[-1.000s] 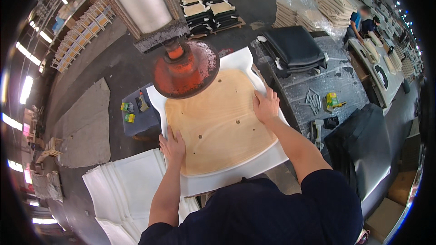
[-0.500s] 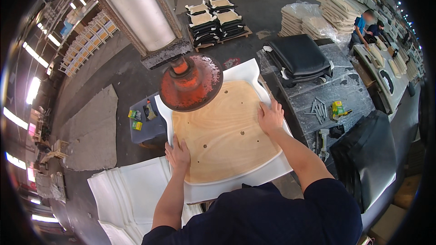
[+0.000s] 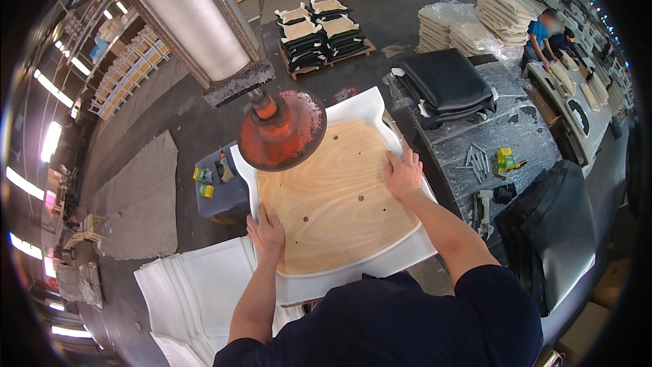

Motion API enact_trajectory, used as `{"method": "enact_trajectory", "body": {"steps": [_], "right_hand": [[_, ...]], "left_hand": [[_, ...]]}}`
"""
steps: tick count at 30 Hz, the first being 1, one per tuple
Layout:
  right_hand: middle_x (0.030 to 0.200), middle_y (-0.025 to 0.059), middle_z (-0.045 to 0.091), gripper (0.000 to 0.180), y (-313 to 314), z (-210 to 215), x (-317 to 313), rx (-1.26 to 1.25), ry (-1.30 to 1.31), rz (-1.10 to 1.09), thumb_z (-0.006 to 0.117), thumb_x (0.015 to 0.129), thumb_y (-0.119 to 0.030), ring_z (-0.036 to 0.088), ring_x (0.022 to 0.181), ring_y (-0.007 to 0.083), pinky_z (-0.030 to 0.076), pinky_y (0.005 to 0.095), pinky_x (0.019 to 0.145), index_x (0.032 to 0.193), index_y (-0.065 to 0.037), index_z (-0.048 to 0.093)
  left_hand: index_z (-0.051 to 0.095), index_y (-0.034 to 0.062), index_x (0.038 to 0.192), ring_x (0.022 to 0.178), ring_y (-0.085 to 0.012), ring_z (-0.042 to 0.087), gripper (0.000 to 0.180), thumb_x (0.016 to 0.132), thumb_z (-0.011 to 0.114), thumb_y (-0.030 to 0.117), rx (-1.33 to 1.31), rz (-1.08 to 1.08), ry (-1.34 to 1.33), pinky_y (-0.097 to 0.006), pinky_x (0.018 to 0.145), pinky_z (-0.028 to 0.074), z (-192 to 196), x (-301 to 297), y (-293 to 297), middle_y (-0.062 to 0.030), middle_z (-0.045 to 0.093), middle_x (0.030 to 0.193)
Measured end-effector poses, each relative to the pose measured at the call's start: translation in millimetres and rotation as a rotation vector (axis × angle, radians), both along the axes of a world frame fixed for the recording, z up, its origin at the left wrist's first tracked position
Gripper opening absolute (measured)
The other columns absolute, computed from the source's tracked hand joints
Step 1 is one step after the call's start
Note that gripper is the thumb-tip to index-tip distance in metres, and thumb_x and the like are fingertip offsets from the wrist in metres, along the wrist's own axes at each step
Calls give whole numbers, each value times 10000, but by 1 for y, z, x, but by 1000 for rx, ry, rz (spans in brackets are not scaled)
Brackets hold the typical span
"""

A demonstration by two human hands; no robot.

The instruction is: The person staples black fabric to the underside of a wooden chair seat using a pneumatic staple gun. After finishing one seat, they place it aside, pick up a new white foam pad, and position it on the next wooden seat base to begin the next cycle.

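A pale wooden seat board (image 3: 333,231) with several small holes lies on a white sheet of covering (image 3: 353,276), whose edges stick out and curl up around it. My left hand (image 3: 267,232) grips the left edge of the board and sheet. On the opposite edge my right hand (image 3: 403,173) is closed the same way, its fingers pointing away from me. Over the board's far left corner hangs a worn red round press plate (image 3: 288,132), hiding that corner. Whether plate and board touch, I cannot tell.
A heavy metal column (image 3: 193,20) rises behind the plate. On my right, a plastic-wrapped table (image 3: 523,126) bears a black cushion stack (image 3: 448,85), bolts (image 3: 479,163) and black sheets (image 3: 550,231). White sheets (image 3: 197,285) lie at my left. Two people work far right.
A bit more of the rod above the red plate shows, and the plate sits slightly lower. My view has shifted slightly. Both hands stay at the board's edges.
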State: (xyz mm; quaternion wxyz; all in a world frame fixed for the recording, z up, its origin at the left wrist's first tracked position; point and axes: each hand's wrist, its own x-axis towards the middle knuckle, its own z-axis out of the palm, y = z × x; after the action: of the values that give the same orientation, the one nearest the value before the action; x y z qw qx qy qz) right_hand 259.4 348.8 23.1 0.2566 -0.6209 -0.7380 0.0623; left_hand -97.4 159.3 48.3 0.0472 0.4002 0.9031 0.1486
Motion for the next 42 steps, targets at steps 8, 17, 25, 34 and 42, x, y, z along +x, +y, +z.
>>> {"method": "enact_trajectory", "body": {"steps": [8,17,25,34,42], "right_hand": [[1481,192,558,360,2,-2,0,14,-13,-11,683,1023,-345,535,1313,411,460,564,1057,1355,-228,755],[1437,190,569,337,1,0,-1,51,-13,5,684,1010,-322,550,1275,414,475,562,1018,1321,-229,772],[1424,194,592,334,2,-3,-3,103,-25,-6,698,1005,-341,564,1256,413,479,558,1005,1309,-237,790],[1423,189,587,338,2,0,-2,88,-33,-7,702,1014,-360,568,1251,413,475,567,1008,1312,-232,796],[1484,192,545,353,2,4,-3,58,-19,3,701,1024,-354,545,1307,420,467,575,1059,1341,-226,791]], "left_hand": [[570,189,1643,1420,-491,494,584,1144,499,484,37,-9,57,-603,1216,366,-3,4,1,-299,473,1594],[594,187,1625,1393,-489,507,564,1130,547,453,73,-9,76,-598,1193,391,-13,0,-1,-313,463,1587],[597,192,1625,1416,-488,496,558,1136,534,456,102,-12,59,-596,1204,379,-16,-4,-2,-313,456,1611],[604,180,1618,1400,-499,503,553,1140,536,449,98,-15,70,-601,1203,382,-18,-1,-4,-313,468,1594],[624,193,1601,1425,-492,486,544,1120,572,441,107,8,36,-605,1201,373,-17,-5,-4,-316,457,1611]]}}
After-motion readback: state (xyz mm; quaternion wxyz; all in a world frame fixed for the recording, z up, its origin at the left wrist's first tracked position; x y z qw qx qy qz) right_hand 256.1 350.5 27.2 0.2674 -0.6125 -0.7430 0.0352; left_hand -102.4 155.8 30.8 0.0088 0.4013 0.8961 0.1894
